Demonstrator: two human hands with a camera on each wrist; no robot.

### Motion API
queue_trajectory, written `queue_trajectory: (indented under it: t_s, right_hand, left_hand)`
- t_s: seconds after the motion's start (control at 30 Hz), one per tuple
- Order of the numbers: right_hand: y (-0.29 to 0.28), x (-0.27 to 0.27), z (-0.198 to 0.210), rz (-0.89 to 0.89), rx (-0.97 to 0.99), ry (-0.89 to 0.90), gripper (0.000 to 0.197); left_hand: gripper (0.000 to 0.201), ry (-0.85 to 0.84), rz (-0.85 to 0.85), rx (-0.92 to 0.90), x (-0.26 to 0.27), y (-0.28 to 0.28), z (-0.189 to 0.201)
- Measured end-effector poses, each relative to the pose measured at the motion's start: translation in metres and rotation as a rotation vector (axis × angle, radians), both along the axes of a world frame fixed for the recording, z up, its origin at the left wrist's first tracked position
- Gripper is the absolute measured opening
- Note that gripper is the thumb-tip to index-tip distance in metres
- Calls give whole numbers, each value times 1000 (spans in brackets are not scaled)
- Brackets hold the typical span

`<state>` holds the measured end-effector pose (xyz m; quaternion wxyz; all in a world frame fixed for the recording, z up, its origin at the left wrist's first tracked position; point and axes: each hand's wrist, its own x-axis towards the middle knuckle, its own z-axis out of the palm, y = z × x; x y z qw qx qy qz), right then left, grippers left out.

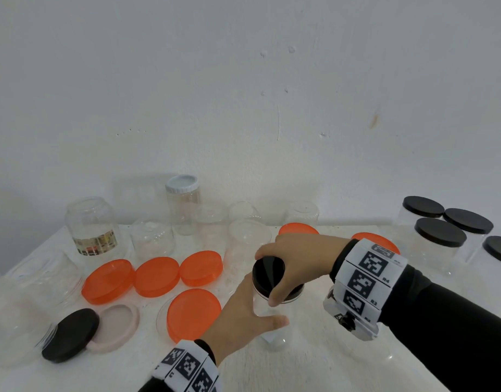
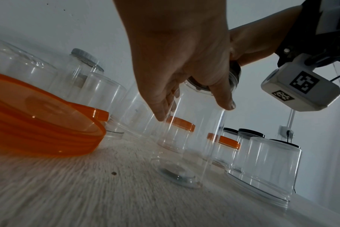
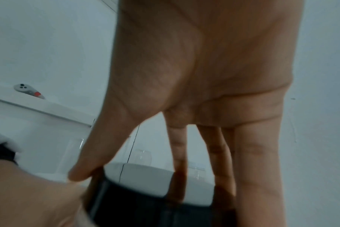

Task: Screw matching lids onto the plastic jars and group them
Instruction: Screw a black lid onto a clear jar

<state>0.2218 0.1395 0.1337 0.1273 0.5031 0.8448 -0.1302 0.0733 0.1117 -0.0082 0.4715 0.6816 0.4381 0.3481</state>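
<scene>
A clear plastic jar (image 1: 272, 326) stands upright on the white table (image 1: 314, 363), near its front middle. My left hand (image 1: 243, 309) grips its wall, thumb on the near side and fingers on the far side; the left wrist view shows that hand (image 2: 184, 69) wrapped round the jar (image 2: 192, 138). A black lid (image 1: 267, 274) sits on the jar's mouth. My right hand (image 1: 294, 261) grips it from above, fingertips spread round its rim. In the right wrist view the fingers (image 3: 258, 169) and thumb press the lid (image 3: 145, 202).
Several loose orange lids (image 1: 156, 275) lie to the left, with a black lid (image 1: 71, 335) and a pale pink lid (image 1: 116, 326) nearer the front. Open clear jars and a white-lidded jar (image 1: 183, 205) stand at the back. Black-lidded jars (image 1: 441, 239) are grouped at the right.
</scene>
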Motion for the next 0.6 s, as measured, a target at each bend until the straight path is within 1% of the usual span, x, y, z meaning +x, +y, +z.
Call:
queue_trajectory:
  t_s: [0.17, 0.2, 0.27, 0.33, 0.37, 0.47, 0.6]
  right_hand:
    - [-4, -5, -9, -76, 111, 16, 70]
    - [-5, -6, -8, -78, 96, 16, 70]
    - [-6, -5, -3, -57, -18, 6, 76]
    - [-5, -2, 2, 6, -117, -27, 85]
    - [-5, -1, 3, 35, -124, -34, 85]
    - [-2, -1, 4, 57, -80, -13, 81]
    - [-1, -3, -1, -13, -12, -8, 78]
  left_hand:
    - [85, 1, -8, 6, 0, 0, -1]
    - [84, 3, -5, 6, 0, 0, -1]
    - [82, 14, 1, 4, 0, 1, -1]
    - [79, 25, 4, 6, 0, 0, -1]
    - [78, 26, 5, 6, 0, 0, -1]
    - [79, 18, 3, 4, 0, 0, -1]
    - [81, 17, 6, 7, 0, -1, 0]
